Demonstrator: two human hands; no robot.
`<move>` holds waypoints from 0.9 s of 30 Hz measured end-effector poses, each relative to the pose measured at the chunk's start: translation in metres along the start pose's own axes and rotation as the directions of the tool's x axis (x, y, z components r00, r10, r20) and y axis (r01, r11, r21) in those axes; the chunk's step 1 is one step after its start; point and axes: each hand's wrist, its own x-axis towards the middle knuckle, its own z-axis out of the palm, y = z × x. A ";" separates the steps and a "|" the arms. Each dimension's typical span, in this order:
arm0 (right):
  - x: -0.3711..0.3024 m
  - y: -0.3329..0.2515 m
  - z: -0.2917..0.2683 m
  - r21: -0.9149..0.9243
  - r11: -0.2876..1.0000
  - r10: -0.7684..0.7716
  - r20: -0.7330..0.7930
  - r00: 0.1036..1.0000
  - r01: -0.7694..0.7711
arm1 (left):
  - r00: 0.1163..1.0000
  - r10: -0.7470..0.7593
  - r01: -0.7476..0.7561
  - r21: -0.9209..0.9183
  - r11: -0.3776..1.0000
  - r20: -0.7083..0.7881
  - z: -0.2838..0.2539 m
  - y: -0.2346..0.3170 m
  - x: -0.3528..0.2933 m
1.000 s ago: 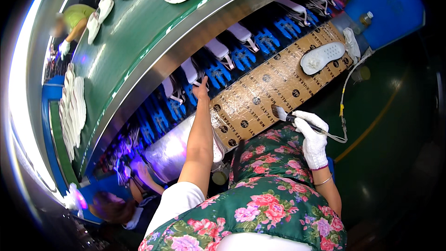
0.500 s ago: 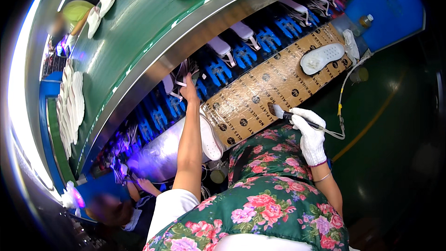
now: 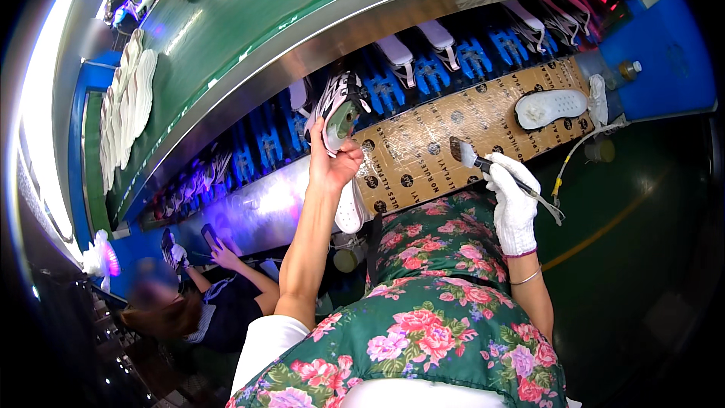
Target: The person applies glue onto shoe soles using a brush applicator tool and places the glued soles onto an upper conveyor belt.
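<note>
My bare left hand (image 3: 331,165) grips a shoe upper (image 3: 340,115) by its heel end, lifted over the near edge of the rack. Its bottom faces partly up and looks greenish; black and white straps show at the far end. My right hand (image 3: 516,208), in a white knitted glove, is closed around a brush (image 3: 470,157) with a dark handle and pale bristles. A cable or tube trails from the handle. The brush tip is over the cardboard-covered ledge (image 3: 411,155). Just below my left hand, a white shoe sole (image 3: 350,210) lies partly hidden by my wrist.
Another white sole (image 3: 555,108) lies at the ledge's right end, by a crumpled white cloth (image 3: 597,98) and a small bottle (image 3: 628,69). Blue holders (image 3: 431,72) carry more uppers beneath the green conveyor (image 3: 249,23). A co-worker (image 3: 185,306) works at lower left.
My left hand has drawn the shoe upper out from the rack toward me and turned its bottom up. The right hand still holds the brush, and the whole view has shifted slightly.
</note>
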 end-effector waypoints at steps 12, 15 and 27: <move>0.000 0.001 -0.007 0.015 1.000 0.009 -0.035 0.999 -0.008 | 0.998 -0.056 0.053 -0.177 0.983 -0.016 0.013 -0.012 -0.017; 0.000 0.004 -0.011 0.018 1.000 0.012 -0.047 0.999 -0.011 | 0.994 -0.113 0.110 -0.253 0.961 0.005 0.017 -0.013 -0.018; 0.001 0.000 -0.009 0.051 0.999 0.004 -0.101 0.995 0.001 | 0.987 -0.159 0.148 -0.322 0.935 -0.006 0.014 -0.004 0.016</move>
